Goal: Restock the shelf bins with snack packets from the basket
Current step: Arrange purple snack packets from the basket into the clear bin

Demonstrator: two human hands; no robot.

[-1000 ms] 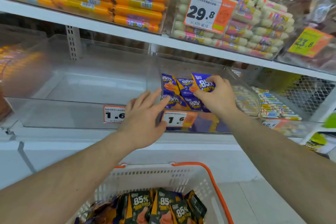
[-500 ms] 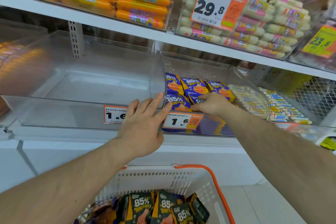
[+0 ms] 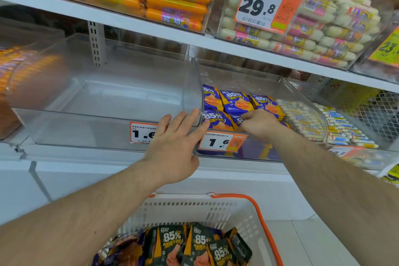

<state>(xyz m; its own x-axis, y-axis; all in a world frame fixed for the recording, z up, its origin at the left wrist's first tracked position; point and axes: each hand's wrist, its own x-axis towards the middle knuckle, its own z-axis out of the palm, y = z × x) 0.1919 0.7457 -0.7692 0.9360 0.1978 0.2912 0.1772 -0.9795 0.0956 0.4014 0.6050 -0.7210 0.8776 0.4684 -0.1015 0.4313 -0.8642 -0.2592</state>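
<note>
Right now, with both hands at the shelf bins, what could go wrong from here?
1. The right hand is among the blue packets, leaning in loose rows; a nudge might topple them.
2. The left hand rests open-fingered against the clear bin front; a push could shift it.
3. The dark packets in the basket differ; they might get mixed with the blue.

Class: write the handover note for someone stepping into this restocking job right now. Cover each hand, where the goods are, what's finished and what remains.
Left hand: open, straight fingers resting on the front edge where the two clear bins meet.
Right hand: inside the right-hand bin, fingers curled on the blue packets; whether it grips one cannot be told.
Done: blue packets sit in rows in that bin.
Left to do: the left-hand bin holds nothing visible; dark packets and purple packets remain in the white basket below.
</note>
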